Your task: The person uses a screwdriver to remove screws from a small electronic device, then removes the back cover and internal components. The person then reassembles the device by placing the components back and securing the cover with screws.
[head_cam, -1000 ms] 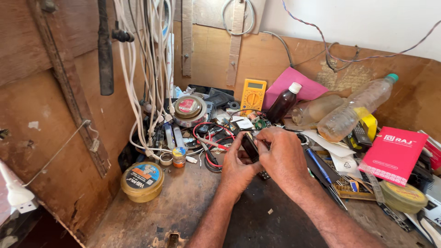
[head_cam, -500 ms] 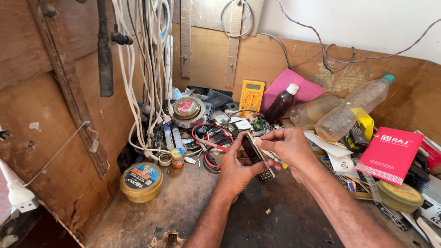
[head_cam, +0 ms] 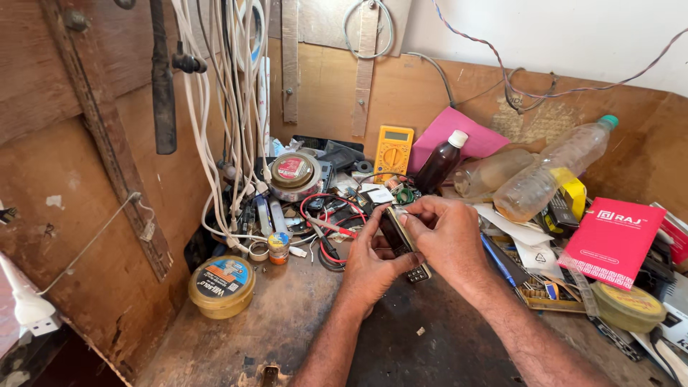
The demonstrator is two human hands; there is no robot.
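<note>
Since a moment ago the right hand (head_cam: 451,240) has come back from the right and closed over the small dark keypad phone (head_cam: 398,236), fingers pinching its far end; the left hand (head_cam: 370,258) still grips its left edge, thumb underneath. The phone sits above the scuffed, dark-stained wooden worktop (head_cam: 287,322). Far behind stands a yellow plastic multimeter (head_cam: 393,152); near left, a round yellow tin (head_cam: 221,286).
</note>
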